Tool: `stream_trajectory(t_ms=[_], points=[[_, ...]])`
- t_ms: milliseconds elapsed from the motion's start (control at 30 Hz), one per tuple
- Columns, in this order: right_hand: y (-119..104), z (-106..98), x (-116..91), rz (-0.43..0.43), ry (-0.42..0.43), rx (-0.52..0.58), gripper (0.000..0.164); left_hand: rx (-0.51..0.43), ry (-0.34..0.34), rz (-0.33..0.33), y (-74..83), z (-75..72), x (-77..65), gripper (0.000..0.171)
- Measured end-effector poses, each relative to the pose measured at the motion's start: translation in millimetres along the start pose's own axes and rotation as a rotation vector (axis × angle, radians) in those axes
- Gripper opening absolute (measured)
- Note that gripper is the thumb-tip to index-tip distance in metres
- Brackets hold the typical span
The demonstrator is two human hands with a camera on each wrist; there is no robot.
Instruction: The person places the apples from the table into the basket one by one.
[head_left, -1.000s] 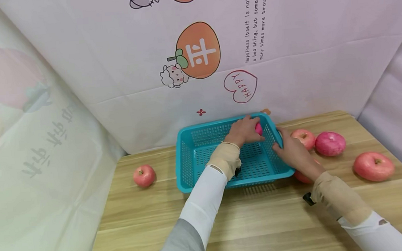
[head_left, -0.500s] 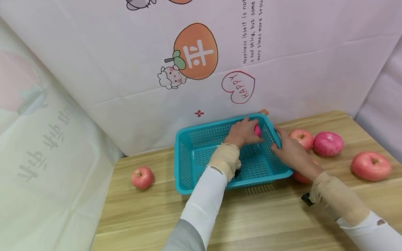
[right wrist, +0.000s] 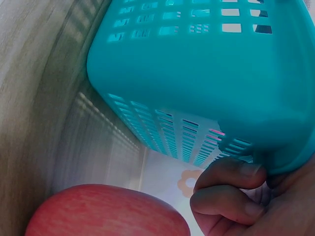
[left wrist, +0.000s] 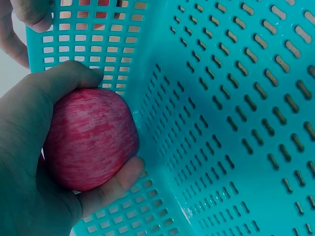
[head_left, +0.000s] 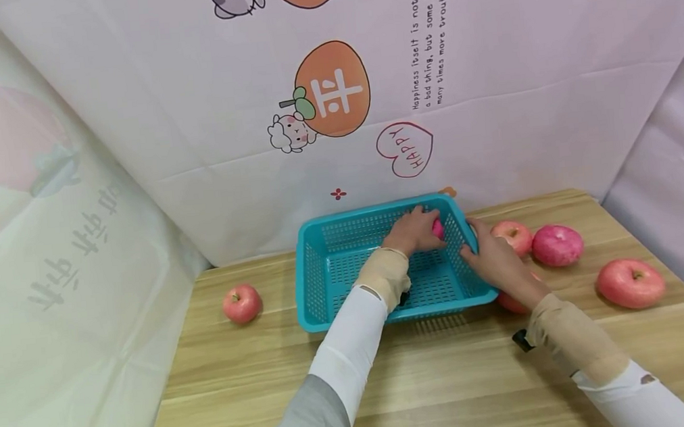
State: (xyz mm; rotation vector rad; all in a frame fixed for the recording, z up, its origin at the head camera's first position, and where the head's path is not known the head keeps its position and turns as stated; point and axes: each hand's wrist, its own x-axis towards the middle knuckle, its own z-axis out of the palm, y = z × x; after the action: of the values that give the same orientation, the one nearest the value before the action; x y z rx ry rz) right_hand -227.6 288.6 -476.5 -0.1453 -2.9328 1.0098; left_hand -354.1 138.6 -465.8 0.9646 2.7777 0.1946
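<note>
A teal plastic basket (head_left: 316,270) with slotted walls stands at the back of the table against the curtain. My left hand (head_left: 413,231) is inside it near the back right corner, fingers and thumb curled round a pinkish-red apple (left wrist: 91,140). In the left wrist view that apple is close to the perforated end wall. My right hand (head_left: 495,254) grips the basket's right rim, its fingers (right wrist: 229,172) curled at the outside in the right wrist view. Below that hand, a red apple (right wrist: 108,214) lies close outside the basket.
To the left of the basket sits one apple (head_left: 242,303). On the right are a light red apple (head_left: 513,236), a bright pink fruit (head_left: 558,245) and a large apple (head_left: 631,282). Another apple (head_left: 511,302) is partly hidden under the right wrist. White printed curtains (head_left: 243,202) border the table.
My left hand with the apple sinks very slightly inside the basket. The right hand keeps its grip on the rim. The whole head view shifts a little.
</note>
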Motion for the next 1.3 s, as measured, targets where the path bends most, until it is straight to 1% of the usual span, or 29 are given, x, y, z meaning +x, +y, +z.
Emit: stream_trajectory(t_ms=[267, 600, 767, 933, 1067, 1300], points=[[1, 0, -1, 0.005, 0.001, -0.004, 0.073, -0.025, -0.035, -0.012, 1.9, 7.3, 1.7, 0.077], [0, -1, -2, -0.010, 0.010, 0.002, 0.072, 0.033, -0.059, 0.037, 2.9, 10.9, 0.4, 0.074], [0, -1, -2, -0.004, 0.006, 0.006, 0.073, 0.030, -0.071, 0.023, 3.6, 14.9, 3.3, 0.080], [0, -1, -2, 0.009, -0.008, 0.012, 0.073, 0.025, -0.073, 0.010, 3.4, 19.5, 4.7, 0.083], [1, 0, -2, 0.014, -0.013, 0.014, 0.073, 0.029, -0.073, 0.002, 4.1, 20.9, 2.9, 0.086], [1, 0, -1, 0.010, -0.008, 0.007, 0.072, 0.063, -0.058, 0.020, 3.6, 22.3, 2.9, 0.085]])
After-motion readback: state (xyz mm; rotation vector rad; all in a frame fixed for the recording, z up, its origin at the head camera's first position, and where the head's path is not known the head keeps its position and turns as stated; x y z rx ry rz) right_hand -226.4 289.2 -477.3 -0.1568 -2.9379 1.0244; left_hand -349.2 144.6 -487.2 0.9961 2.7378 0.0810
